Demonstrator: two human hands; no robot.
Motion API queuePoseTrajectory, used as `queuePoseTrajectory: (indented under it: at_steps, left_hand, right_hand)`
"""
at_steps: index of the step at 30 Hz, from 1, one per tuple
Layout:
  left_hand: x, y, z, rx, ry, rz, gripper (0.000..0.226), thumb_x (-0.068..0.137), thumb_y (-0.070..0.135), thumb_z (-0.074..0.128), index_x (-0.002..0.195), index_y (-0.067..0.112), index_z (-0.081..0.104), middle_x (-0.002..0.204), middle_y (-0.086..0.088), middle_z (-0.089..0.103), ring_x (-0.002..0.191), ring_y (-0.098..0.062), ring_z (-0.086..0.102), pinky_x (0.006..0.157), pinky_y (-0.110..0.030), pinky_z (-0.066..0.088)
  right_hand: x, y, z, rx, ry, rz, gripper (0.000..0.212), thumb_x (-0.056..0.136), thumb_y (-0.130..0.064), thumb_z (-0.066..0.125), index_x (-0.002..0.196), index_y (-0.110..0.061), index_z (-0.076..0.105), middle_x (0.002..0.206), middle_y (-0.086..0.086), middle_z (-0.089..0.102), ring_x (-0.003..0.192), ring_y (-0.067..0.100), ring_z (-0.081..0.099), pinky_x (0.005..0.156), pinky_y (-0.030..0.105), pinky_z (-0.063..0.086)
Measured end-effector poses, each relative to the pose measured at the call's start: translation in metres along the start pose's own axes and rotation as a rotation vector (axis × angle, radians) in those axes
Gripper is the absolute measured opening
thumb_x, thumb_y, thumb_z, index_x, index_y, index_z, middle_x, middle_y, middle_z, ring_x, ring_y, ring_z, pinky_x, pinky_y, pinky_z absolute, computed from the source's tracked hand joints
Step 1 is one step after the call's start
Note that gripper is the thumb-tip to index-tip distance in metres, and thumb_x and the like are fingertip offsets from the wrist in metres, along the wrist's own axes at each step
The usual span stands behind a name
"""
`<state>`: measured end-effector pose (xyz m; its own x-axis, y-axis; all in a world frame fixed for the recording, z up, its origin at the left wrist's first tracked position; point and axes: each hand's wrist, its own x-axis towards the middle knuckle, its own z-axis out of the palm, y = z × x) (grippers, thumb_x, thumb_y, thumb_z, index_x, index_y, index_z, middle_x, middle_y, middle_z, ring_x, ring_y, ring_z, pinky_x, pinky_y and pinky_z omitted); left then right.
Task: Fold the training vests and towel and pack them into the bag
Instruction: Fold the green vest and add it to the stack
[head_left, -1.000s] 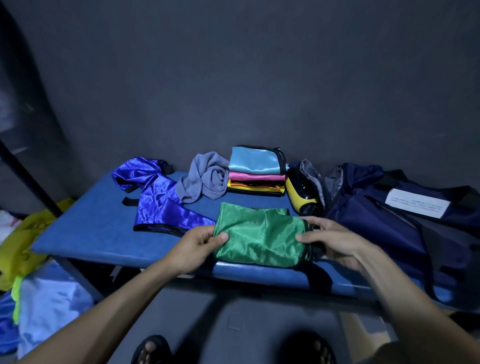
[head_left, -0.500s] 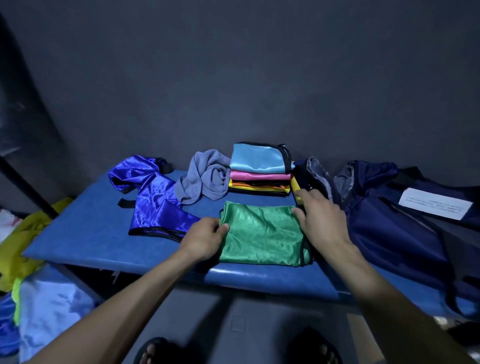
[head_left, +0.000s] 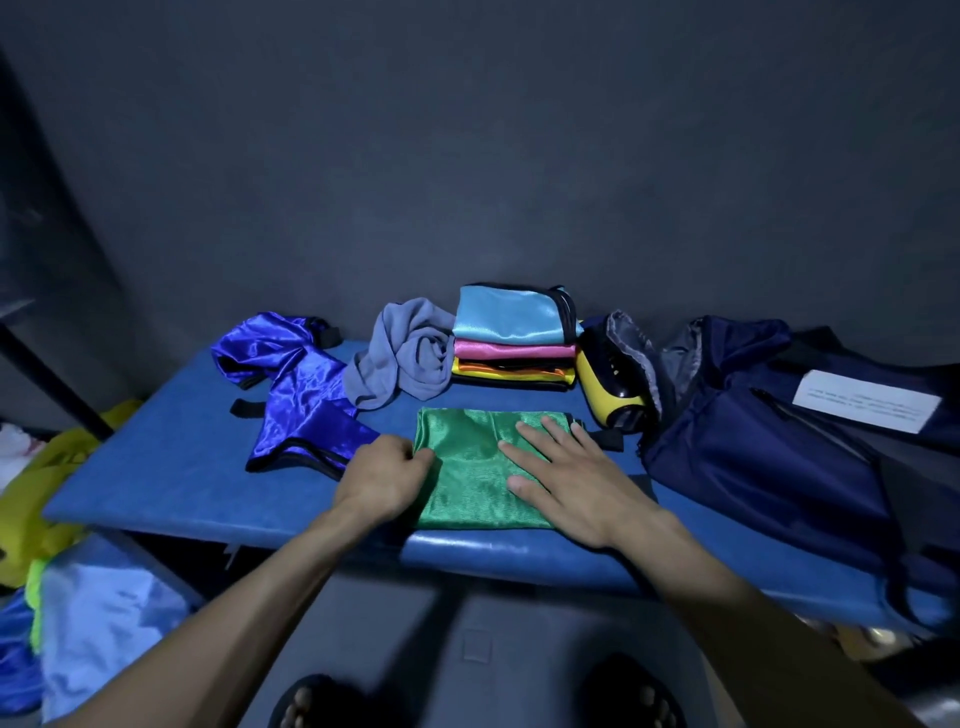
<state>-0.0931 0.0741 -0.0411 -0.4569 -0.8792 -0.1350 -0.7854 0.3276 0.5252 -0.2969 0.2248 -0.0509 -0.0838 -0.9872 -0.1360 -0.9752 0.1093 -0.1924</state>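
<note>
Pressing flat on the folded green vest (head_left: 470, 470), the right hand (head_left: 563, 480) is seen with fingers spread straight.
The vest's left edge is pinched by the curled left hand (head_left: 387, 480) near the tabletop's (head_left: 171, 457) front. Behind it a folded stack (head_left: 514, 340) is placed, with a crumpled grey towel (head_left: 405, 356) and blue vest (head_left: 296, 384) to the left, and the navy bag (head_left: 769, 441) lying open to the right.

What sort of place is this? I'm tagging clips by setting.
Probably a sports or gym storage corner: a blue padded mat against a bare dark wall, shiny training vests stacked on it, and a navy bag.
</note>
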Motion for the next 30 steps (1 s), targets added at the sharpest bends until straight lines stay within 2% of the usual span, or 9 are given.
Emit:
queuePoseTrajectory:
  at_steps: [5, 8, 10, 14, 18, 21, 27, 29, 30]
  left_hand:
    - [-0.018, 0.007, 0.005, 0.497, 0.292, 0.388, 0.033, 0.087, 0.033, 0.068, 0.105, 0.017, 0.047, 0.102, -0.003, 0.056, 0.094, -0.032, 0.060, 0.061, -0.039, 0.041]
    - [-0.019, 0.004, 0.011, 0.469, 0.211, 0.817, 0.043, 0.092, 0.047, 0.058, 0.126, 0.022, 0.055, 0.122, -0.001, 0.053, 0.109, -0.026, 0.054, 0.083, -0.039, 0.046]
    - [-0.024, 0.001, 0.013, 0.500, -0.025, 0.764, 0.072, 0.092, 0.070, 0.042, 0.146, 0.024, 0.046, 0.147, 0.000, 0.046, 0.130, -0.025, 0.045, 0.106, -0.041, 0.041]
    - [-0.027, -0.013, 0.014, 0.638, -0.179, 0.737, 0.106, 0.081, 0.087, 0.037, 0.163, 0.022, 0.016, 0.170, -0.005, 0.016, 0.153, -0.029, 0.022, 0.124, -0.040, 0.021]
    - [-0.017, -0.023, 0.013, 0.614, -0.174, 0.784, 0.104, 0.085, 0.087, 0.005, 0.163, 0.019, 0.018, 0.171, -0.006, 0.015, 0.155, -0.029, 0.021, 0.125, -0.036, 0.015]
    - [-0.011, -0.028, 0.013, 0.583, -0.157, 0.827, 0.100, 0.091, 0.074, -0.008, 0.159, 0.013, 0.031, 0.166, -0.010, 0.027, 0.151, -0.030, 0.033, 0.124, -0.034, 0.015]
    - [-0.021, -0.019, 0.007, 0.582, -0.203, 0.752, 0.089, 0.090, 0.069, 0.013, 0.162, 0.016, 0.022, 0.170, -0.007, 0.019, 0.154, -0.027, 0.024, 0.126, -0.033, 0.015]
    - [-0.032, -0.006, 0.006, 0.571, -0.145, 0.710, 0.083, 0.089, 0.067, 0.037, 0.158, 0.022, 0.026, 0.163, -0.004, 0.035, 0.145, -0.028, 0.039, 0.118, -0.034, 0.028]
    - [-0.037, 0.002, 0.006, 0.558, -0.107, 0.702, 0.080, 0.089, 0.065, 0.047, 0.156, 0.025, 0.027, 0.156, -0.002, 0.045, 0.136, -0.029, 0.048, 0.112, -0.036, 0.035]
  right_hand:
    - [0.000, 0.003, 0.003, -0.007, -0.010, -0.011, 0.082, 0.090, -0.080, 0.002, 0.162, -0.041, 0.008, 0.171, -0.009, -0.005, 0.156, 0.014, -0.018, 0.126, 0.043, -0.015]
    - [0.000, 0.001, 0.003, -0.024, -0.015, -0.006, 0.087, 0.088, -0.085, 0.007, 0.162, -0.041, 0.005, 0.171, -0.009, -0.008, 0.155, 0.014, -0.021, 0.125, 0.044, -0.015]
    - [-0.002, 0.000, 0.002, -0.023, 0.002, -0.021, 0.092, 0.087, -0.089, 0.017, 0.163, -0.039, 0.008, 0.171, -0.010, -0.005, 0.156, 0.014, -0.019, 0.126, 0.045, -0.014]
    - [-0.013, 0.007, 0.001, -0.072, 0.014, -0.108, 0.104, 0.079, -0.093, 0.039, 0.162, -0.033, 0.021, 0.167, -0.008, 0.017, 0.157, 0.015, 0.003, 0.128, 0.048, -0.003]
    - [-0.022, 0.017, -0.001, -0.102, 0.167, -0.155, 0.065, 0.094, -0.060, 0.053, 0.150, -0.025, 0.048, 0.149, -0.006, 0.050, 0.144, 0.016, 0.038, 0.128, 0.045, 0.005]
    - [-0.024, 0.015, 0.006, -0.223, 0.212, -0.157, 0.058, 0.083, -0.031, 0.064, 0.140, -0.021, 0.058, 0.139, -0.004, 0.061, 0.137, 0.020, 0.049, 0.124, 0.044, 0.009]
    - [-0.024, 0.000, 0.002, -0.176, 0.279, -0.069, 0.030, 0.091, -0.019, 0.059, 0.119, -0.019, 0.067, 0.115, -0.003, 0.069, 0.114, 0.018, 0.061, 0.125, 0.032, 0.012]
    - [-0.025, -0.004, -0.010, -0.069, 0.266, -0.075, 0.028, 0.092, -0.023, 0.053, 0.116, -0.019, 0.068, 0.107, -0.003, 0.070, 0.103, 0.019, 0.062, 0.117, 0.037, 0.036]
    - [-0.027, -0.008, -0.018, 0.002, 0.258, -0.076, 0.027, 0.091, -0.026, 0.052, 0.112, -0.020, 0.069, 0.101, -0.004, 0.070, 0.096, 0.019, 0.062, 0.100, 0.040, 0.048]
